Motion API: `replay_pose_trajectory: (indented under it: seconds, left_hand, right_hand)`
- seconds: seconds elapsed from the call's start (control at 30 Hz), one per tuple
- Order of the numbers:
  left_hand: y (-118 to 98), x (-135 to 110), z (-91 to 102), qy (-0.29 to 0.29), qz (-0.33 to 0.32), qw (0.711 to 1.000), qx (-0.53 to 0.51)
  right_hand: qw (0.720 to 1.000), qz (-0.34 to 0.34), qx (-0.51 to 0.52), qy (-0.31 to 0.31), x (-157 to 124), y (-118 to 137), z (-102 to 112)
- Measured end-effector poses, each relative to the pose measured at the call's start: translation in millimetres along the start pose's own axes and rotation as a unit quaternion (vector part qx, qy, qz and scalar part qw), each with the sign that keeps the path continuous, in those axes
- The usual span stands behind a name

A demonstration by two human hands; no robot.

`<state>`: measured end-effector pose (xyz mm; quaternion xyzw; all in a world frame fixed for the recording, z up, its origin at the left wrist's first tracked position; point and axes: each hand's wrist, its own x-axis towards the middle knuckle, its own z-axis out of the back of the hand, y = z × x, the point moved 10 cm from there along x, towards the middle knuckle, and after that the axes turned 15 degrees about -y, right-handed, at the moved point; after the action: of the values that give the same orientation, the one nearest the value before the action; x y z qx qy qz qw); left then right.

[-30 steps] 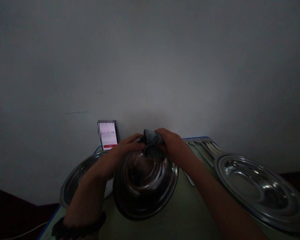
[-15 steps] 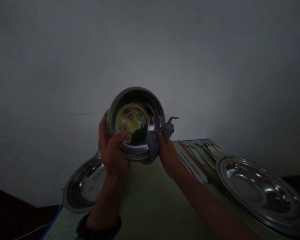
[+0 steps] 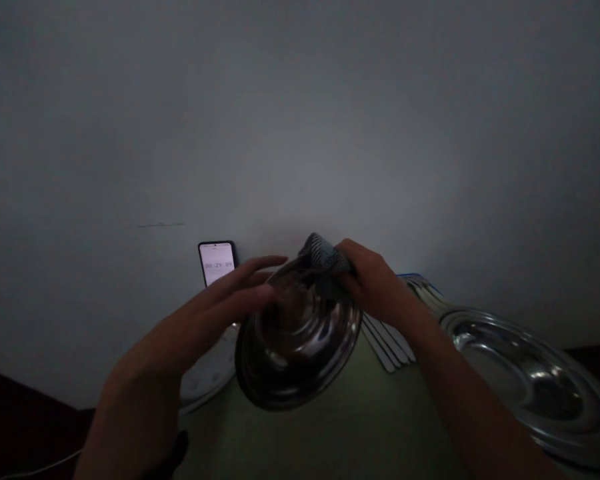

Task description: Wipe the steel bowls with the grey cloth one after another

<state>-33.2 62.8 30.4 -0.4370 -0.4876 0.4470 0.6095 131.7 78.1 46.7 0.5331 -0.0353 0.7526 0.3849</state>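
A steel bowl (image 3: 300,347) is held tilted just above the pale green table (image 3: 340,433), its rounded side toward me. My left hand (image 3: 215,313) grips its upper left rim, fingers stretched long across the metal. My right hand (image 3: 375,287) is closed on a dark patterned cloth (image 3: 323,257), pressing it against the bowl's far rim. The light is dim and the bowl's inside is hidden.
A large steel plate (image 3: 520,380) lies at the right. Another steel plate (image 3: 210,380) lies at the left, partly behind my left arm. Several pieces of flat cutlery (image 3: 387,340) lie behind the bowl. A lit phone (image 3: 217,263) leans on the wall.
The bowl was lifted up with its inside facing me half a second ago; it is now lowered and turned over again. The cloth has moved to the top rim.
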Motion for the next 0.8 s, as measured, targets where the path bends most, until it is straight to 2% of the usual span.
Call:
replay_pose_trajectory:
  seconds: [0.07,0.13,0.23,0.3,0.47,0.57,0.67,0.73,0.8]
  left_hand:
    - [1.0,-1.3,-9.6,0.024,-0.029,0.997,0.073]
    - [-0.4,1.5,-13.3,0.010,-0.057,0.994,0.095]
    - [-2.3,9.1,-4.9,-0.051,-0.069,0.996,0.028]
    - [-3.0,12.6,1.2,-0.077,-0.078,0.994,0.002]
    - [-9.9,16.6,17.4,-0.137,-0.108,0.984,-0.033]
    - [-15.2,17.9,28.4,-0.189,-0.122,0.967,-0.123]
    - [-14.1,15.7,36.3,-0.272,-0.151,0.924,-0.220]
    - [-7.8,9.9,35.4,-0.338,-0.182,0.887,-0.258]
    - [4.7,0.7,31.9,-0.417,-0.201,0.845,-0.269]
  right_hand:
    - [0.999,0.041,-0.021,-0.011,0.7,16.0,2.8]
    - [0.995,0.065,-0.018,-0.068,2.5,25.1,12.5]
    - [0.982,0.078,0.001,-0.173,1.3,26.0,28.6]
    - [0.974,0.062,0.001,-0.217,-1.9,18.7,31.4]
    - [0.962,-0.068,-0.002,-0.264,-11.4,-12.6,22.2]
    - [0.936,-0.158,0.053,-0.309,-19.1,-26.1,19.2]
    - [0.893,-0.268,0.130,-0.338,-33.0,-37.5,4.7]
    - [0.861,-0.348,0.181,-0.323,-46.9,-45.1,-18.2]
    - [0.836,-0.397,0.248,-0.287,-58.9,-49.7,-46.6]
